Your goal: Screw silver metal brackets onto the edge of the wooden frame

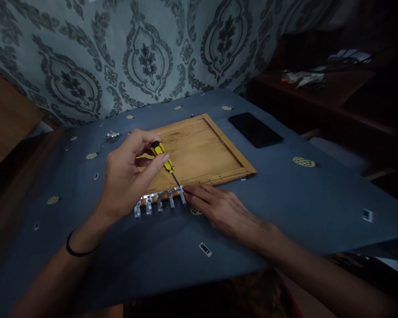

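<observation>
My left hand (126,170) grips a small yellow and black screwdriver (168,164) by its handle. The shaft slants down to the rightmost of several shiny metal hooks (159,203), which sit in a row along the near edge of a framed wooden board (192,150). The fingers of my right hand (222,210) are held together, their tips pressed at that rightmost hook and the board's edge. Whether a screw sits under the screwdriver's tip is too small to tell. Small dark holes dot the near edge right of the hooks.
Beyond the board, to the right, lies a black phone (255,129). A small heap of shiny metal pieces (112,136) rests at the back left of the blue patterned tablecloth (305,207). Patterned fabric (149,57) rises behind the table, and dark furniture (305,92) stands at the right.
</observation>
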Available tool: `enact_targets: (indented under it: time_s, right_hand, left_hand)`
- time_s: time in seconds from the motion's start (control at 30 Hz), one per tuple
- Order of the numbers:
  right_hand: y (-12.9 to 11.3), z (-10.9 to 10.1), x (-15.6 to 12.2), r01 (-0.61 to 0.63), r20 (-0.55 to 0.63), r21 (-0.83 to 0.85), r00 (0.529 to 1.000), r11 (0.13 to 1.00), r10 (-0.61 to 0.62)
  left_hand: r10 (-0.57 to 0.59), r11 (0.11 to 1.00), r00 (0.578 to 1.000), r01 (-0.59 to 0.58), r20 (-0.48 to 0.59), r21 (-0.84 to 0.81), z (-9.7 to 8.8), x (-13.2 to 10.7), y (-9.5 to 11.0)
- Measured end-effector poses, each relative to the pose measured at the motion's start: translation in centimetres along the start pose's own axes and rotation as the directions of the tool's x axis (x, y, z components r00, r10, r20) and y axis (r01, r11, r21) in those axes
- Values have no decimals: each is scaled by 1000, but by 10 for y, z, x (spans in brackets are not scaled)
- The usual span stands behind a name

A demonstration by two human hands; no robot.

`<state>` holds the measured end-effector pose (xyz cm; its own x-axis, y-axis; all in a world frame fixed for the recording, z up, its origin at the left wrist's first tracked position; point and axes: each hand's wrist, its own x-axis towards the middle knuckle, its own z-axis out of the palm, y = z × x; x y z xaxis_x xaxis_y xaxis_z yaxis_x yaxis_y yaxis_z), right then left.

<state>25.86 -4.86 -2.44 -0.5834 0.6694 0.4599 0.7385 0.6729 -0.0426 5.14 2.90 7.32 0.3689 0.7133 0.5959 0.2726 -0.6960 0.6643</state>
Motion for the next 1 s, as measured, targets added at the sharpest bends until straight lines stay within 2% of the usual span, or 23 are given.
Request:
enact_targets:
  time_s: [0.17,0.37,0.63,1.0]
  right_hand:
    - [1,1,0,4,4,25,1000,1000,-4]
    - [0,-2,1,12,-22,21,1000,1000,-12]
    - [-1,-2,2,16,-70,2,997,1000,-16]
    - [-1,-1,1,2,-13,1,1000,1000,-2]
  left_hand:
    - [-14,1000,1000,14,13,24,0,-1,-1]
    - [36,996,999,-39,39,75,-2,0,0]
    - [112,979,975,-141,193,145,-13,2,4]
    - [162,944,951,-227,263,239,-15,1,6]
